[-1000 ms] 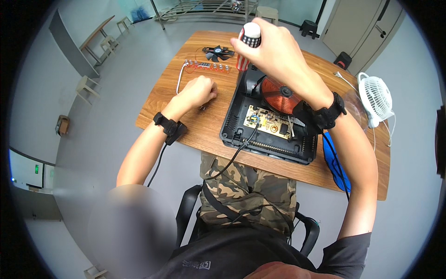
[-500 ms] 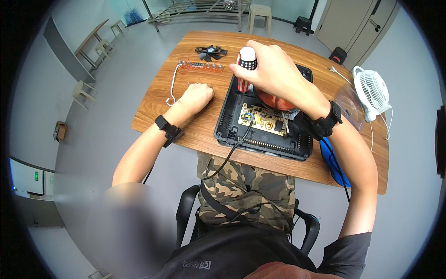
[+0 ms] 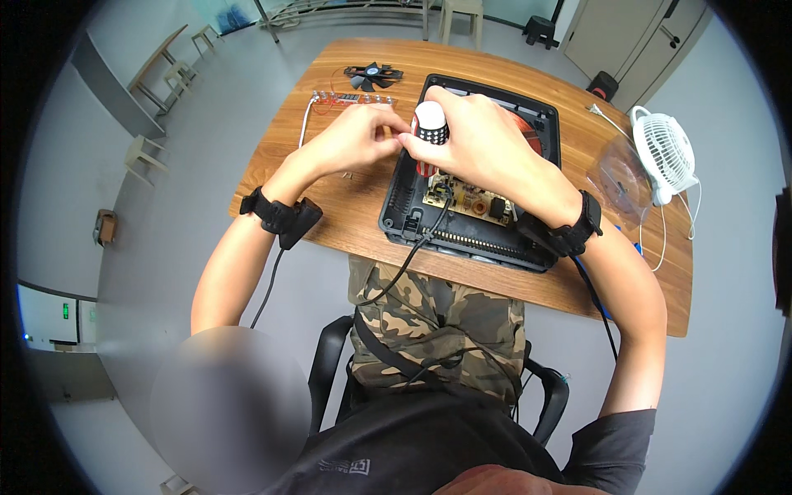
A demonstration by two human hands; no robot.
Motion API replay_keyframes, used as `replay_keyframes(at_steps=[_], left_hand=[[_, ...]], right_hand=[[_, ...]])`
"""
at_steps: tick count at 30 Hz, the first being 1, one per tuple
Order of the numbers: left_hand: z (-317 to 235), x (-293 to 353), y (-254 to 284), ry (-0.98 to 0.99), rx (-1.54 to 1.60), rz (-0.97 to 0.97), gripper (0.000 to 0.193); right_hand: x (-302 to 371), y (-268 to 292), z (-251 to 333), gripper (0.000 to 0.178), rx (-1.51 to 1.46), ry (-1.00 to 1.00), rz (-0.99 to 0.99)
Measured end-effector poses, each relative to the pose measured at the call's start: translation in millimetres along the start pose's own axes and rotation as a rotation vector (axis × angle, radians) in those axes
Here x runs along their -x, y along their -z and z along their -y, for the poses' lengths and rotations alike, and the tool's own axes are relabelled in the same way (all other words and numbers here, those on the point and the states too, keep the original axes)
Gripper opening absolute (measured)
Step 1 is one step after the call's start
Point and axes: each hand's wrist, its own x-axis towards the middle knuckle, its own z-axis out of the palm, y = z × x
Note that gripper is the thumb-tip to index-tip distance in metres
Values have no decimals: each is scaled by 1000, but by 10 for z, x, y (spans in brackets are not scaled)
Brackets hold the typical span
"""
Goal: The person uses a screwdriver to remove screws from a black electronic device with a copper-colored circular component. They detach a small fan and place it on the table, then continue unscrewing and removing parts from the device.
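Note:
My right hand (image 3: 487,136) is wrapped round a screwdriver (image 3: 431,117), whose handle is white-topped with black, white and red patterning. It stands over the left part of an open black appliance housing (image 3: 402,183). Its tip is hidden. Thumb and fingers pinched, my left hand (image 3: 356,136) meets my right fingertips beside the handle; anything between them is too small to make out. Inside the housing lie a tan circuit board (image 3: 474,206) and a copper coil (image 3: 528,132), the latter mostly behind my right hand. A black cable (image 3: 431,233) runs from the board over the front edge.
Left of the housing are a small black fan (image 3: 374,77) and a strip circuit board (image 3: 328,98) with a white lead. A white desk fan (image 3: 664,157) and a clear plastic container (image 3: 617,183) stand on the right of the wooden table (image 3: 285,202).
My left hand has lifted from the tabletop and moved right and away from me to my right fingertips, its fingers now pinched. My right hand still holds the screwdriver, shifted slightly.

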Motion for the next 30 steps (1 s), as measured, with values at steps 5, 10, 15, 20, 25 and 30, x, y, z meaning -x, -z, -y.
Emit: replay_keyframes(at_steps=[5, 10, 15, 20, 25, 30], left_hand=[[-279, -4, -79, -28, 138, 117, 17], [-342, -5, -35, -46, 147, 168, 19], [-345, 37, -56, -68, 234, 162, 30], [-381, 37, -17, -15, 166, 160, 31], [-358, 35, -30, -26, 129, 150, 31], [-378, 18, -18, -23, 163, 110, 31]], right_hand=[[45, -57, -30, 40, -20, -39, 32], [87, -68, -71, 39, -10, -69, 21], [76, -91, -95, 46, -35, -78, -2], [69, -78, -50, 40, -10, -95, 18], [65, -100, -70, 37, 10, -86, -1], [38, -95, -79, 36, 36, -64, -13]])
